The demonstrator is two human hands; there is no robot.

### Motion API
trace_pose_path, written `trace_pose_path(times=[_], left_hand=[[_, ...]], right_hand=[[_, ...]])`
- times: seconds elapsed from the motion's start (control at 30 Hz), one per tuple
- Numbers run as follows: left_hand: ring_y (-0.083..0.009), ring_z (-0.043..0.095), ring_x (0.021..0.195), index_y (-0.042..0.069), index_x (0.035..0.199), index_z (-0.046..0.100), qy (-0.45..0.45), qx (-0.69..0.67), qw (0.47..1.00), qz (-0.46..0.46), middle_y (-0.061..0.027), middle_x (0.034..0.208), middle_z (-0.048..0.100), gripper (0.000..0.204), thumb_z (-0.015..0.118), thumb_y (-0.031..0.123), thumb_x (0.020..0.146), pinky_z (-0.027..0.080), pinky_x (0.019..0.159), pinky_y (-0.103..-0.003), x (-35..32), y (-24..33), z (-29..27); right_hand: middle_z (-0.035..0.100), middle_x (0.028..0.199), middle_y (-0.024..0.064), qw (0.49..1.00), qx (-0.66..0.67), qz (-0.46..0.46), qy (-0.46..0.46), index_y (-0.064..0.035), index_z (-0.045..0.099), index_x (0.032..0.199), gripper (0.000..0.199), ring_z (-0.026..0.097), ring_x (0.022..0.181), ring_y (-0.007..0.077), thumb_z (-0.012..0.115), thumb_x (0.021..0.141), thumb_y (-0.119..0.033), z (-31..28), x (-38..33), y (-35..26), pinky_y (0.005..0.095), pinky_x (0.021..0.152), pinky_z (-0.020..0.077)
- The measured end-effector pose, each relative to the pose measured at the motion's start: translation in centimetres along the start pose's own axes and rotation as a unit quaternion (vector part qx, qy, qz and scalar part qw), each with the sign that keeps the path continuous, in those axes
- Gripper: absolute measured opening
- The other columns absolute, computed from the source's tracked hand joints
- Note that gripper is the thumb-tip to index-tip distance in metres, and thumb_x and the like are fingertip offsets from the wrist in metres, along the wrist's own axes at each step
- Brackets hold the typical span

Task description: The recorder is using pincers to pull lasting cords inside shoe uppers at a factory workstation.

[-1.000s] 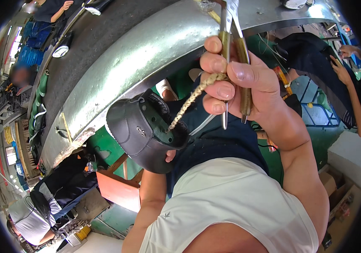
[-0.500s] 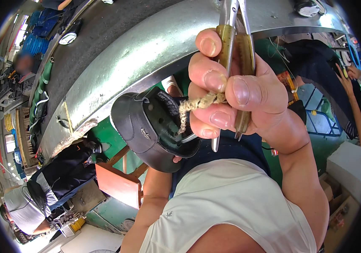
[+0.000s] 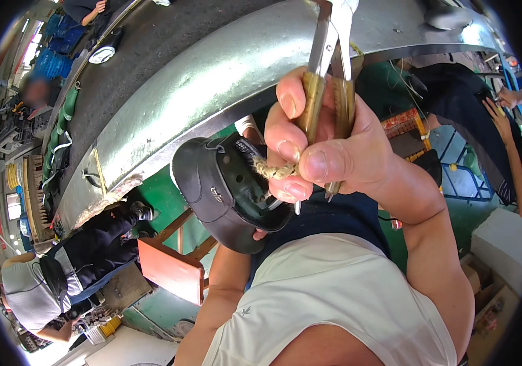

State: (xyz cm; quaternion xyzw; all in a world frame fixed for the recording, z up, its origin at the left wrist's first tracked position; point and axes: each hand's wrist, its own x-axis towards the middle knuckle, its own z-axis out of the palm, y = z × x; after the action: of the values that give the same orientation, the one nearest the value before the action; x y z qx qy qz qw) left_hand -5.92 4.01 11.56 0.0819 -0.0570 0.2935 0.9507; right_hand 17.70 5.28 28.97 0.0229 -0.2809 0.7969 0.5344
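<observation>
A black leather shoe (image 3: 205, 183) is tilted in front of my waist, its opening toward the right. My left hand (image 3: 260, 234) holds it from below and behind; only a bit of finger shows, the rest is hidden by the shoe. My right hand (image 3: 328, 146) is raised just right of the shoe, closed around pliers (image 3: 311, 97) with translucent amber handle sleeves, jaws pointing away from me. A twisted tan cord (image 3: 268, 170) is pinched between the same thumb and fingers, its free part reaching to the shoe's opening.
Beyond the shoe runs a long curved metal bench edge (image 3: 169, 91) with a dark top. An orange-brown stool (image 3: 169, 268) stands to the left. One person (image 3: 35, 287) works at lower left, another person's arm (image 3: 508, 140) shows at right. A white box (image 3: 505, 244) sits right.
My right hand has moved left and slightly down with the pliers and cord, closer to the shoe. The shoe has shifted slightly right and down.
</observation>
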Motion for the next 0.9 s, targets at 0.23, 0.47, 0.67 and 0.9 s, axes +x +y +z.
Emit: trace_pose_path(times=[0.23,0.47,0.67,0.9], left_hand=[[-0.0271,0.058,0.047,-0.009,0.094,0.061,-0.067,0.003,0.998,-0.012,-0.0187,0.063,0.057,0.076,0.042,0.065,0.094,0.045,0.04,-0.037,3.9,0.7,-1.9],[-0.0272,0.058,0.047,-0.009,0.092,0.061,-0.138,-0.001,0.99,-0.033,-0.0185,0.064,0.058,0.077,0.042,0.066,0.093,0.045,0.041,-0.037,-0.3,-0.9,-1.3],[-0.0277,0.058,0.048,-0.007,0.088,0.062,-0.169,0.017,0.983,-0.065,-0.018,0.065,0.059,0.076,0.042,0.066,0.093,0.045,0.042,-0.036,2.1,0.3,-1.9],[-0.0312,0.057,0.047,-0.005,0.113,0.061,0.005,-0.008,0.999,0.035,-0.0208,0.075,0.06,0.067,0.038,0.057,0.099,0.043,0.042,-0.035,0.8,-1.2,1.0]], right_hand=[[0.063,0.098,0.008,0.957,-0.268,-0.103,0.039,-0.0033,0.055,0.107,0.03,0.062,0.103,0.0211,0.057,0.104,-0.033,-1.4,0.0,-0.5,0.036,0.091,0.0478],[0.069,0.095,0.011,0.864,-0.468,0.071,0.174,0.0019,0.058,0.117,0.035,0.063,0.078,0.0179,0.054,0.104,-0.03,0.7,-2.6,-9.2,0.0348,0.076,0.0524],[0.064,0.086,0.0142,0.645,-0.686,-0.102,0.322,-0.0004,0.059,0.11,0.028,0.062,0.076,0.0214,0.067,0.094,-0.022,-4.5,-4.5,-5.8,0.0335,0.072,0.0494],[0.063,0.095,0.0193,0.623,-0.7,-0.117,0.329,-0.001,0.058,0.109,0.023,0.064,0.088,0.0407,0.068,0.09,-0.009,-4.8,-4.1,-3.0,0.0413,0.078,0.0522]])
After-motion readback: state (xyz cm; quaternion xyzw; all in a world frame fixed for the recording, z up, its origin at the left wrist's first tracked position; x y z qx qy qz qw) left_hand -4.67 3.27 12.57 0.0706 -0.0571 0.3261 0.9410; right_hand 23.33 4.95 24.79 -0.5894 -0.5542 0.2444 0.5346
